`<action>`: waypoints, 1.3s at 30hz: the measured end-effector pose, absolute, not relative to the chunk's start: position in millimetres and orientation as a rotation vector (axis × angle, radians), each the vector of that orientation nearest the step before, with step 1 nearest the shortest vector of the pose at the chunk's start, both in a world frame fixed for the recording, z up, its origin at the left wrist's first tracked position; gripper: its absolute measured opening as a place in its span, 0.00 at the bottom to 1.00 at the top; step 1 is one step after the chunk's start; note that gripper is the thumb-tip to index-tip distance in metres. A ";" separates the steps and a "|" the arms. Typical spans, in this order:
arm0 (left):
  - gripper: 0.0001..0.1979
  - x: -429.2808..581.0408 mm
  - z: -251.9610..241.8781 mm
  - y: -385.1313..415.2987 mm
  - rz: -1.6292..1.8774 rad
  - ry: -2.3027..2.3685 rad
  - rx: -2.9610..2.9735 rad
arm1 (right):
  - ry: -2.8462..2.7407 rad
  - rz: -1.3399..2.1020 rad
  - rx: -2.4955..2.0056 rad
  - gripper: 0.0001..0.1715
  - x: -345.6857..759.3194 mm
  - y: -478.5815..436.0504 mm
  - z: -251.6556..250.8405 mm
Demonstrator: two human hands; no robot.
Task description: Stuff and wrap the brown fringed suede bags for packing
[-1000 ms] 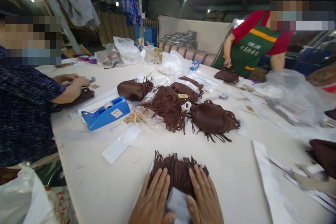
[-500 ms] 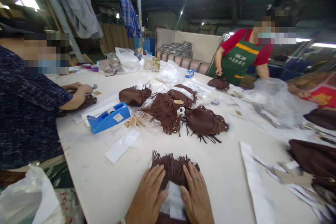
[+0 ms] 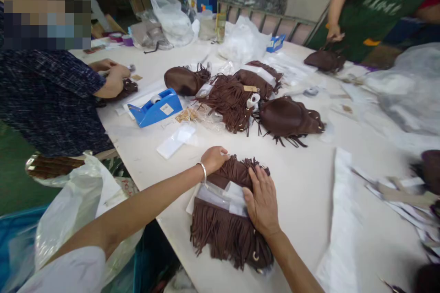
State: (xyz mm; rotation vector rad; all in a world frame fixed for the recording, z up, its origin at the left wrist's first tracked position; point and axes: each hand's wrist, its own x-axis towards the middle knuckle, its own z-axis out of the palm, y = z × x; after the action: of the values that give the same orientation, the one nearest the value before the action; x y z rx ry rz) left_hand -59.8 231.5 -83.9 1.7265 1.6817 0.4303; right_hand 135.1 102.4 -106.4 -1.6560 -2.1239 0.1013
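Note:
A dark brown fringed bag (image 3: 220,226) lies flat on the table in front of me, with a clear and white plastic wrap (image 3: 223,197) across its middle. My left hand (image 3: 213,160) is at the far left corner of the bag, its fingers closed on the edge by the fringe. Part of those fingers is hidden behind the hand. On the right side of the bag rests my right hand (image 3: 264,199), flat, with fingers stretched out over the far fringe. Gold-coloured rings show at the bag's near right corner.
A blue tape dispenser (image 3: 156,107), tags (image 3: 189,114), and several brown bags (image 3: 287,116) lie beyond my hands. A white strip (image 3: 338,219) runs along the right. Co-workers stand left (image 3: 51,100) and far right (image 3: 381,4). Plastic bags (image 3: 82,210) hang below the table's left edge.
My view has tilted down and shifted. My left hand has gone from lying flat on the bag to gripping its far left corner. My right hand still lies on the right side.

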 end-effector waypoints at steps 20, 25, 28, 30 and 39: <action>0.15 -112.0 -23.5 104.6 0.910 1.754 1.713 | -2.152 -0.026 -1.651 0.31 137.3 101.4 -109.9; 0.17 -132.1 -44.6 -4.2 0.824 1.707 1.484 | -2.144 -0.049 -1.660 0.31 135.9 100.5 -110.6; 0.19 -127.9 -65.8 -22.0 0.818 1.569 1.323 | -2.142 -0.060 -1.665 0.31 135.4 100.0 -110.2; 0.19 -125.3 -73.7 -19.8 0.828 1.516 1.334 | -2.145 -0.070 -1.657 0.31 135.5 100.0 -110.6; 0.14 -131.2 -81.6 -4.0 0.777 1.526 1.461 | -2.135 -0.048 -1.651 0.31 136.7 101.3 -114.3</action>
State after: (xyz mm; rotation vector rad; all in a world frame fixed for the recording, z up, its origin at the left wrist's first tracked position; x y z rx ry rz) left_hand -131.2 -4.0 -81.6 1.4610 1.5263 0.7769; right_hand 136.7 101.3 -114.3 -1.6507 -2.1353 -0.0484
